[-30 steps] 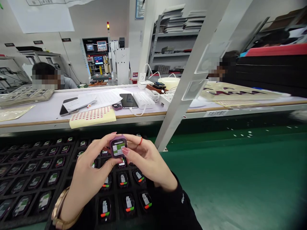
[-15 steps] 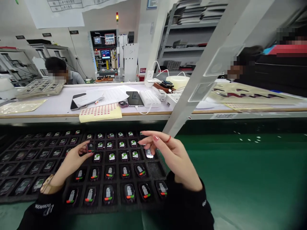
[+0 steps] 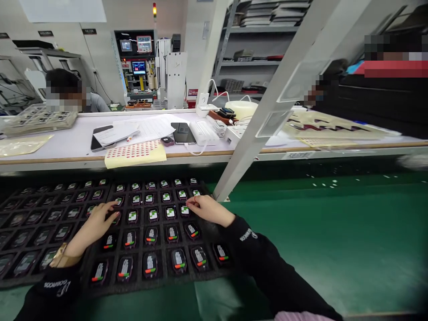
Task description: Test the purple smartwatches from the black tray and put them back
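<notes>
Black foam trays (image 3: pixel 140 285) hold rows of dark square watch units, some with green-and-white screens, others with red-and-green labels. My left hand (image 3: pixel 96 225) is over the middle of the trays, thumb and fingers apart, beside a dark unit (image 3: pixel 115 217) in its compartment. At the right side of the foam, my right hand (image 3: pixel 210 209) has its fingertips pressed together by a lit unit (image 3: pixel 185 210). Anything between those fingertips is too small or hidden to make out. A labelled unit (image 3: pixel 192 230) lies tilted in its compartment below them.
Behind the trays runs a raised shelf (image 3: pixel 76 156) with papers, a phone (image 3: pixel 183 133), a white power bank (image 3: pixel 204 133) and a sticker sheet (image 3: pixel 133 154). A slanted metal post (image 3: pixel 247 147) stands right of the foam. Two people sit beyond the shelf.
My left hand has parted from the dark unit it held, which now lies in the foam. My right hand has moved lower and its outstretched fingers have closed together. The view has shifted slightly.
</notes>
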`<state>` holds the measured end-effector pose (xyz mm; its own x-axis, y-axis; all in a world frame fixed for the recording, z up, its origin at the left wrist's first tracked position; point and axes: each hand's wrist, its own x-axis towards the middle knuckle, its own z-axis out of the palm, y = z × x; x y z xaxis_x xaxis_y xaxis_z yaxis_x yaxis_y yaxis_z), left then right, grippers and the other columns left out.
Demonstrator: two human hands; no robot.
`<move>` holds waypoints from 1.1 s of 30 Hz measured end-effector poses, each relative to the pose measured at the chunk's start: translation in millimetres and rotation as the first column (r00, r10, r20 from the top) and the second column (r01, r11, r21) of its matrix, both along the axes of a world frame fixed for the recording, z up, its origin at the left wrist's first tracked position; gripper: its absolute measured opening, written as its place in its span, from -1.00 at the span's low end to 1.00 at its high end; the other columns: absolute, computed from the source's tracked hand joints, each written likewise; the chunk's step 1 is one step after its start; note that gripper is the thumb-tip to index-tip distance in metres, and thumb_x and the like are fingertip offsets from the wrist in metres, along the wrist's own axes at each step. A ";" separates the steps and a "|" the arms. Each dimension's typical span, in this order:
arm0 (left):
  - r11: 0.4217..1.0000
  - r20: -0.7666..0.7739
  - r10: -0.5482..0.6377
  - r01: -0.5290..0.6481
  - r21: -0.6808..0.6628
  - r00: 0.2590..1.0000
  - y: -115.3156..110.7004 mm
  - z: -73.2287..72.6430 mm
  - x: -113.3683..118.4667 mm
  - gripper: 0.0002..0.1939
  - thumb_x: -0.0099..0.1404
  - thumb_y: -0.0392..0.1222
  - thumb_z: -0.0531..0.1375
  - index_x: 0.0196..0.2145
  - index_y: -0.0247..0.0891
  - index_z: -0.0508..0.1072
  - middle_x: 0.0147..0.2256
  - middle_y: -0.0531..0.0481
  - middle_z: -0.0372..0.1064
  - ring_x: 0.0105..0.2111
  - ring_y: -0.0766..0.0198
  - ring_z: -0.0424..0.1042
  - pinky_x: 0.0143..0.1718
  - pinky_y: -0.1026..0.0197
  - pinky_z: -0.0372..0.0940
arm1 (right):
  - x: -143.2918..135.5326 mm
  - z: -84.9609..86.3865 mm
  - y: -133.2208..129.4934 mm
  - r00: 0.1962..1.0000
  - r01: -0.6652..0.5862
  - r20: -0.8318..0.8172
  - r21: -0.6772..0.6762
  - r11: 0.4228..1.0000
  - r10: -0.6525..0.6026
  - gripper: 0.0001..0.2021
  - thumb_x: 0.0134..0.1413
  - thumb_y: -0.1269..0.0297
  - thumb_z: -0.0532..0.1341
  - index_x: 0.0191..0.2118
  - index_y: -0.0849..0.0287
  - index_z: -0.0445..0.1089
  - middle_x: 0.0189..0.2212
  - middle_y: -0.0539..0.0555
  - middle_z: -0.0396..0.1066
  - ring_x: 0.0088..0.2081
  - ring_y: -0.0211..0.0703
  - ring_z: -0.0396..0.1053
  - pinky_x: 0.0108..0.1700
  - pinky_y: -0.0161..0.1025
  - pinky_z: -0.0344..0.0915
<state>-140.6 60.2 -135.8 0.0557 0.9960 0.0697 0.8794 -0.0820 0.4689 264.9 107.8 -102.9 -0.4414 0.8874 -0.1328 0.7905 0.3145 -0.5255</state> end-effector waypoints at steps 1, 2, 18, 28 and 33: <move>1.000 -0.018 -0.024 0.024 0.015 1.000 3.5 -1.2 6.5 -0.45 0.35 0.15 0.00 0.07 -0.24 0.49 -0.15 -0.19 0.43 -0.07 -0.09 0.39 0.10 -0.13 0.28 | -3.7 -6.5 3.7 0.999 0.004 0.046 0.017 1.000 -0.005 -0.78 0.45 0.46 0.14 -0.12 0.30 0.58 -0.19 0.16 0.52 -0.11 -0.02 0.50 -0.06 -0.27 0.36; 0.998 -0.036 -0.053 0.054 0.025 0.998 6.8 -3.1 13.8 -0.48 0.38 0.11 -0.03 0.03 -0.22 0.52 -0.17 -0.18 0.43 -0.08 -0.07 0.39 0.09 -0.11 0.29 | -7.3 -12.3 6.8 0.996 0.004 0.091 0.039 0.999 -0.008 -0.76 0.45 0.48 0.13 -0.16 0.33 0.57 -0.19 0.20 0.51 -0.08 0.01 0.49 -0.01 -0.23 0.36; 0.977 -0.184 -0.169 0.190 0.099 0.968 8.4 -22.4 43.1 -0.49 0.51 -0.02 -0.16 -0.02 -0.30 0.51 -0.21 -0.23 0.34 -0.12 -0.09 0.35 0.04 -0.13 0.29 | 26.1 -17.6 33.3 0.966 0.116 0.214 0.140 0.983 -0.144 -0.74 0.59 0.33 0.01 -0.07 0.36 0.40 -0.23 0.16 0.46 -0.14 -0.10 0.47 -0.01 -0.20 0.36; 0.985 -0.146 -0.153 0.162 0.053 0.977 21.0 -23.9 43.0 -0.69 0.49 -0.12 0.03 -0.24 -0.33 0.50 -0.28 -0.14 0.37 -0.16 0.04 0.37 0.03 -0.09 0.28 | 23.1 -15.1 17.3 0.987 0.075 0.132 0.156 0.985 -0.096 -0.67 0.59 0.38 -0.04 -0.10 0.32 0.46 -0.17 0.21 0.48 -0.07 -0.08 0.47 -0.02 -0.36 0.24; 0.991 -0.010 -0.137 0.137 0.010 0.991 18.7 -9.2 53.4 -0.68 0.45 -0.15 -0.05 -0.25 -0.29 0.47 -0.23 -0.17 0.43 -0.12 0.01 0.40 0.06 -0.11 0.26 | -0.9 -22.5 11.5 0.994 -0.024 0.108 0.128 0.992 0.010 -0.67 0.51 0.33 0.15 -0.30 0.33 0.53 -0.14 0.23 0.45 -0.02 0.00 0.43 0.10 -0.27 0.26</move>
